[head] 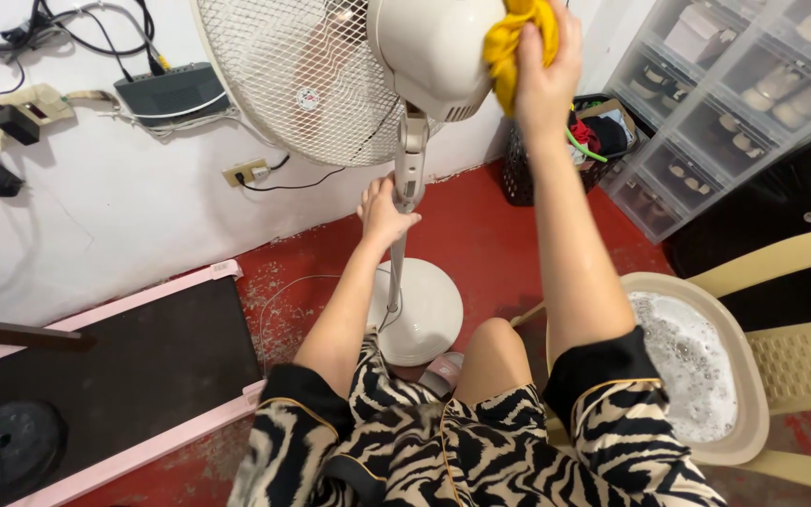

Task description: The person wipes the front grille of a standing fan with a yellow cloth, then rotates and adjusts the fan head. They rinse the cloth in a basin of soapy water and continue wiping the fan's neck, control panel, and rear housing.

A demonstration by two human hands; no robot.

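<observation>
While the fan stands on the red floor, one small round red-and-white sticker sits at the centre of its cream wire grille; too small to tell more. Clear stacked boxes with shoes inside fill the upper right corner.

Right hand: arm raised straight up, fingers curled and pressed together on a yellow cloth, pushing it against the cream motor housing at the back of the fan head. Cloth is bunched, partly above the housing edge, partly under the palm.

Left hand: arm stretched forward and lower, fingers wrapped round the grey pole just below the head, closed on it. Pole runs down to a round white base between the person's knees.

Around: basin of foamy water sits on a cream plastic chair, just right of the right elbow. Black basket with cloths and a green strip stands behind the right forearm, partly hidden by it. On the white wall, left: power strip with plugs, dark router-like box, tangled cables, a wall socket with a black cord. Lower left: black mat with pink edging and a dark weight plate. Person wears zebra-print clothes.
</observation>
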